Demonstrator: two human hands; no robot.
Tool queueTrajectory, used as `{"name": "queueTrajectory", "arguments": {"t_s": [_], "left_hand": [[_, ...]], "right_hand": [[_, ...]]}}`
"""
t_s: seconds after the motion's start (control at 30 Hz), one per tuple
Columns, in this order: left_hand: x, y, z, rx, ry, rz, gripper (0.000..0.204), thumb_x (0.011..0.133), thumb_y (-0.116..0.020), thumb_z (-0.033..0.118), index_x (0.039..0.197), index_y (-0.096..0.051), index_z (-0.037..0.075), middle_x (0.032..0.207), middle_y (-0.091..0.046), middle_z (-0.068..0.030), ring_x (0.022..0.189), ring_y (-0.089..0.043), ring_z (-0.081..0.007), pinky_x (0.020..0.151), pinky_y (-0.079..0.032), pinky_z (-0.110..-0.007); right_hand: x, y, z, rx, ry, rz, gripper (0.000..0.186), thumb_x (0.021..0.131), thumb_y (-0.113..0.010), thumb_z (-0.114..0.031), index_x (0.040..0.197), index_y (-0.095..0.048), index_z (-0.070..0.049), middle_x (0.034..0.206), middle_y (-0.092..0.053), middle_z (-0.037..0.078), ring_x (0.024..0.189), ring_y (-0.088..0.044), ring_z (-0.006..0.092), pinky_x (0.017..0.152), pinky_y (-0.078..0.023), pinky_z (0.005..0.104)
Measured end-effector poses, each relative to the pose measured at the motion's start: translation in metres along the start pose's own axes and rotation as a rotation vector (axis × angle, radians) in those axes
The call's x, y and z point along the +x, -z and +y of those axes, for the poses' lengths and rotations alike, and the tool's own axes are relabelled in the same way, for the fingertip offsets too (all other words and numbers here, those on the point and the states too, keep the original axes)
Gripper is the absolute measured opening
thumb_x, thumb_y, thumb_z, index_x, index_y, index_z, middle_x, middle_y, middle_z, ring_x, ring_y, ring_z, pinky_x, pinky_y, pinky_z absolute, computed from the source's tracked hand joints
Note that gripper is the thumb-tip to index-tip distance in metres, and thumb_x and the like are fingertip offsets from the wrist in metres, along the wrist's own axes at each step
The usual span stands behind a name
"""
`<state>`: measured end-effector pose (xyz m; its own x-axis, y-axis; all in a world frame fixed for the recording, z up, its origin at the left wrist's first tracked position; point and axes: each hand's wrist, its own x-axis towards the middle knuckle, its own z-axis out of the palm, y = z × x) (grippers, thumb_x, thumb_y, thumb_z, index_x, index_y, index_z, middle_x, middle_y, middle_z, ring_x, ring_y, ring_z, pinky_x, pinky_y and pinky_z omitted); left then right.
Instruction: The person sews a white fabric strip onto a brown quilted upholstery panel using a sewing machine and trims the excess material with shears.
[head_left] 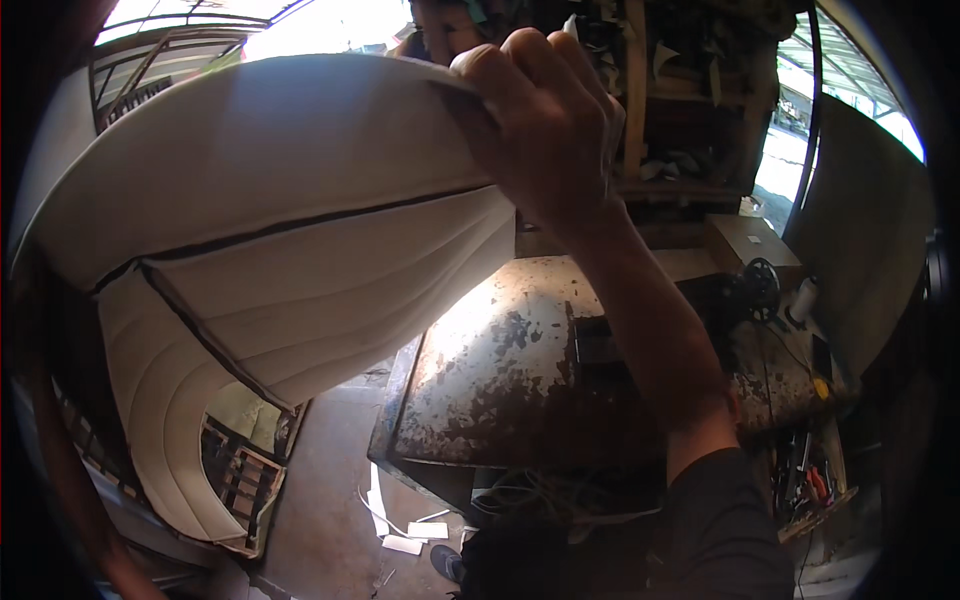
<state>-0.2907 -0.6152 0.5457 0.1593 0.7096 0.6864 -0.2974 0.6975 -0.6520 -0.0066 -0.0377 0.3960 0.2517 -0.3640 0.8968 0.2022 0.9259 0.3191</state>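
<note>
While the right hand gripped the pale cover, its dark trim looked attached, setting-down appeared undone; left hand's state indeterminable.

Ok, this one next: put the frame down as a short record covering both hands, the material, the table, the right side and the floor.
Right hand: fingers curled over the top edge of a pale cover
Left hand: too dark to make out; left forearm shows at lower left
Material: the pale cover, raised, with ribbed panels crossed by dark strips
Table: worn, patchy surface
Right side: cardboard box, white cone, tray with tools
Floor: white scraps
</note>
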Motion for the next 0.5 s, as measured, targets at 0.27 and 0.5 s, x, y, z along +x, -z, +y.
{"name": "queueTrajectory", "arguments": {"t_s": [0.27,0.5], "left_hand": [[-0.132,-0.016,0.164,-0.357,-0.575,-1.556,0.029,0.089,-0.065,0.023,0.115,-0.069,0.011,0.114,-0.065,-0.0188,0.102,-0.066,-0.0332,0.09,-0.053,-0.044],[-0.011,0.237,0.484,-1.93,-0.265,-0.979,0.025,0.099,-0.064,0.023,0.116,-0.072,0.006,0.116,-0.07,-0.0195,0.108,-0.068,-0.0405,0.097,-0.053,-0.049]], "right_hand": [[-0.194,0.148,-0.204,0.596,-0.59,-1.2,0.003,0.088,-0.063,-0.012,0.087,-0.062,-0.009,0.08,-0.063,0.009,0.066,-0.071,0.0301,0.053,-0.056,0.0426],[-0.24,0.174,-0.236,0.754,-0.916,-1.481,0.022,0.094,-0.068,-0.027,0.1,-0.072,-0.006,0.094,-0.073,0.019,0.083,-0.073,0.0419,0.075,-0.059,0.0538]]}}
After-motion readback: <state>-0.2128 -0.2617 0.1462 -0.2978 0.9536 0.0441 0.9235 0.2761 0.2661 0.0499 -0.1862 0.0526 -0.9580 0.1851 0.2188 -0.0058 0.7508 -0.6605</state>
